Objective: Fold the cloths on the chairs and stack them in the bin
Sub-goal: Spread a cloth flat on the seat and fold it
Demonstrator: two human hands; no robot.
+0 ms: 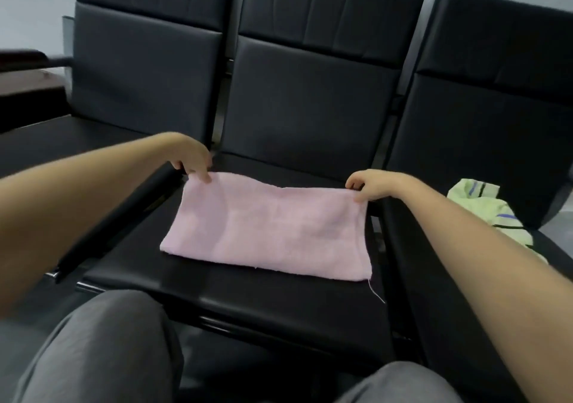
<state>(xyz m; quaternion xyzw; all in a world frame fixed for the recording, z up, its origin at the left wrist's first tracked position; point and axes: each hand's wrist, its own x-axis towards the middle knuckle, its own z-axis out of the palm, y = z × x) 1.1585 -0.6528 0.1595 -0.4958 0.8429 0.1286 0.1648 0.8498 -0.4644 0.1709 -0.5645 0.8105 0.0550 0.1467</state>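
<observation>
Three black padded chairs stand in a row. The middle chair [248, 294] is the work surface, with one chair to its left [139, 77] and one to its right [480, 142]. No bin is in view.

Two cloths can be counted. A pink towel [269, 232] lies flat as a long rectangle on the middle chair's seat. A crumpled pale-green striped cloth [483, 213] waits on the seat of the chair to its right.

Both hands work at the towel's far edge, toward the middle chair's backrest. The left hand [193, 159] pinches the far left corner and the right hand [370, 185] pinches the far right corner, both with curled fingers. A loose thread [376, 292] trails from the towel's near right corner over the seat front.

The step in hand seems to be folding the pink towel. Whether it is already doubled, I cannot tell. The next move likely calls for lifting both pinched corners together and bringing them evenly to the near edge, so that the corners meet squarely. The green cloth is not yet folded.
</observation>
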